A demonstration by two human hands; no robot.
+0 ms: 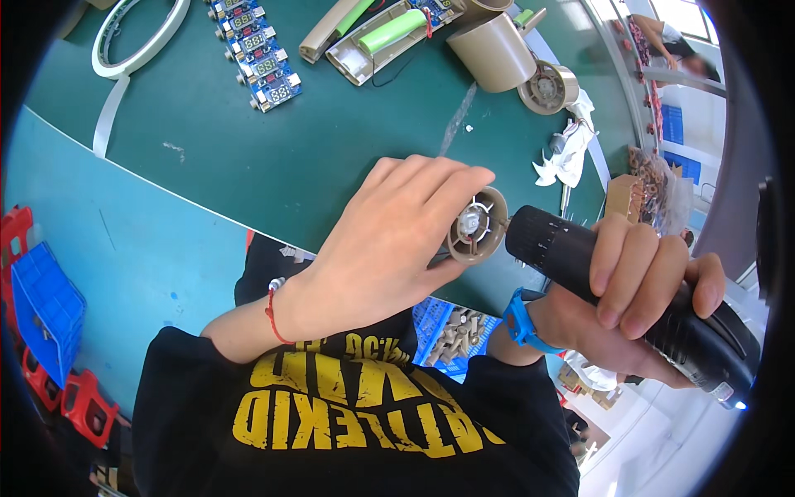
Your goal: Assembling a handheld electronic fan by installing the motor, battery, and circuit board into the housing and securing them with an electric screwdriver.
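My left hand (397,219) is closed around a round beige fan housing (494,222), with a small motor (472,220) visible at its centre among thin spokes. In my right hand (633,286) is a black electric screwdriver (551,240), its fingers wrapped round the body. The screwdriver's nose points left at the housing's rim; its tip is at or very near the rim, and I cannot tell whether it touches. A small light glows at the tool's rear end.
On the green table lie a tape roll (101,50), a strip of blue circuit boards (263,62), beige shells with green batteries (393,33), a beige cylinder (493,54), another fan housing (546,87) and white fan blades (567,153). A blue crate (431,327) holds beige parts. Another person (675,45) is far right.
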